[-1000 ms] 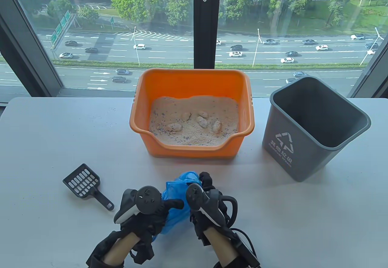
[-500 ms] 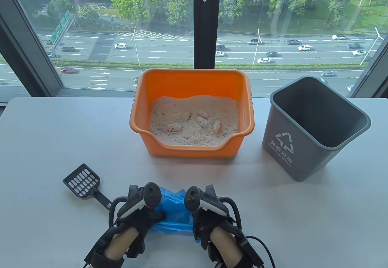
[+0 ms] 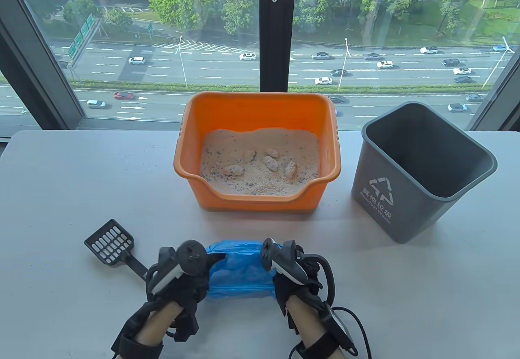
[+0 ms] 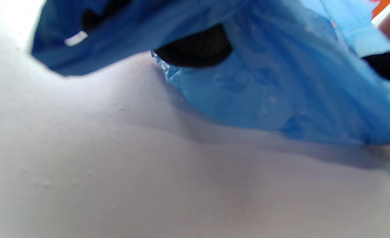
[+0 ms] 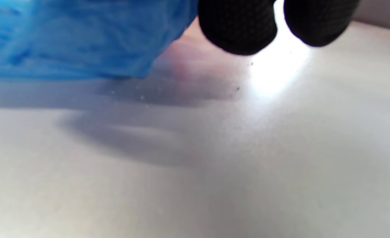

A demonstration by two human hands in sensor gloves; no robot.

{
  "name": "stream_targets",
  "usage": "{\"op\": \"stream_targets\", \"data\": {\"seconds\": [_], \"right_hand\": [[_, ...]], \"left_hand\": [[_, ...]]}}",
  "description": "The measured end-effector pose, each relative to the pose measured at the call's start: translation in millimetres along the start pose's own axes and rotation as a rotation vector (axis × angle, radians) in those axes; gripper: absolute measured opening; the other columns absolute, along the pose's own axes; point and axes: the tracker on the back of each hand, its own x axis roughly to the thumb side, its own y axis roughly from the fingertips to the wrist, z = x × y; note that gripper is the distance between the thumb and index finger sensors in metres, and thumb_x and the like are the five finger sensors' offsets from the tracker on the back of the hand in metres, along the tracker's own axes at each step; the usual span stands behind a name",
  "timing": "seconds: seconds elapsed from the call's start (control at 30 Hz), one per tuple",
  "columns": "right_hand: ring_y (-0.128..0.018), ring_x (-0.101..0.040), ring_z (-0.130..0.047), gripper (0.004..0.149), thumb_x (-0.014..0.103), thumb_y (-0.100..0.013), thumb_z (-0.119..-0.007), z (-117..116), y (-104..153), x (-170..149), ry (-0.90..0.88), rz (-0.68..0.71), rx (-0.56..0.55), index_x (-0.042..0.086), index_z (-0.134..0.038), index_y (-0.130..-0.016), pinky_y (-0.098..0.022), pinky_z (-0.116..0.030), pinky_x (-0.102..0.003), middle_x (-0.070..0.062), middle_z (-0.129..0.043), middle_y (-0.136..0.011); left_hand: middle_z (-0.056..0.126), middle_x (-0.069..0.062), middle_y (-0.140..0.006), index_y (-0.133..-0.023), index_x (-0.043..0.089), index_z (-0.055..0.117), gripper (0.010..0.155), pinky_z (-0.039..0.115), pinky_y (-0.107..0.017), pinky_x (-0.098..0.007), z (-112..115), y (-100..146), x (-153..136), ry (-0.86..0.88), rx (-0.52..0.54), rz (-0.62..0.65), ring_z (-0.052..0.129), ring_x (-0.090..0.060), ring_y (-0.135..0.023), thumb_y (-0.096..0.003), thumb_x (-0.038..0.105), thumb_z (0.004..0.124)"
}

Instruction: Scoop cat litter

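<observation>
White bench (image 3: pixel 61 180) carries everything. Grey bin (image 3: pixel 422 172) stands at far right, no liner inside; its front shows a recycling-arrow symbol over Chinese characters and small English that seems to read "Residual Waste", too small to confirm. Orange litter box (image 3: pixel 256 109) sits mid-bench, holding sandy cat litter (image 3: pixel 260 172) with several pale clumps (image 3: pixel 270 163) on top. Blue plastic bag (image 3: pixel 237 265) lies near the front edge, stretched between both hands. Left hand (image 3: pixel 178 273) grips the bag's left end; right hand (image 3: pixel 290 271) grips the right end. In the wrist views black fingertips (image 4: pixel 195 49) press into the film. Black slotted scoop (image 3: pixel 115 249) rests untouched just left of the left hand. No other writing readable.

Risks: thin film could tear if the hands pull apart too hard; a loosely fitted bag may slip into the bin; the left forearm could knock the scoop nearby.
</observation>
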Motion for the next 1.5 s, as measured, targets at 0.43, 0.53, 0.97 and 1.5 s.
{"op": "stream_targets", "data": {"seconds": [0.43, 0.53, 0.97, 1.5], "right_hand": [[-0.035, -0.011, -0.086, 0.070, 0.042, -0.035, -0.083, -7, -6, -24, -0.101, 0.008, 0.033, 0.027, -0.054, -0.096, -0.034, -0.077, -0.040, -0.014, -0.071, -0.076], [-0.035, -0.011, -0.086, 0.070, 0.042, -0.035, -0.083, -7, -6, -23, -0.098, 0.006, 0.038, 0.026, -0.053, -0.096, -0.034, -0.077, -0.040, -0.014, -0.071, -0.077], [-0.036, -0.011, -0.086, 0.070, 0.043, -0.036, -0.081, -7, -5, -20, -0.089, 0.000, 0.039, 0.024, -0.051, -0.097, -0.034, -0.077, -0.040, -0.015, -0.070, -0.077], [-0.036, -0.011, -0.086, 0.071, 0.043, -0.037, -0.080, -9, -4, -18, -0.082, 0.000, 0.047, 0.024, -0.049, -0.097, -0.034, -0.077, -0.040, -0.014, -0.070, -0.077]], "left_hand": [[0.070, -0.015, -0.093, -0.100, 0.021, 0.067, 0.054, 0.079, -0.046, -0.039, -101, 68, -72, 0.277, 0.565, -0.282, 0.094, -0.022, -0.062, -0.0517, 0.043, 0.080], [0.080, -0.014, -0.085, -0.095, 0.018, 0.075, 0.053, 0.082, -0.040, -0.037, -99, 72, -90, 0.229, 0.617, -0.524, 0.099, -0.021, -0.053, -0.0507, 0.047, 0.080], [0.071, -0.020, -0.087, -0.098, 0.007, 0.060, 0.083, 0.080, -0.043, -0.037, -63, 27, -117, -0.041, 0.261, -0.959, 0.093, -0.021, -0.058, -0.0408, 0.066, 0.076], [0.073, -0.015, -0.096, -0.097, 0.020, 0.057, 0.056, 0.081, -0.052, -0.045, -72, 30, -92, -0.044, 0.347, -0.734, 0.093, -0.031, -0.076, -0.0509, 0.043, 0.077]]}}
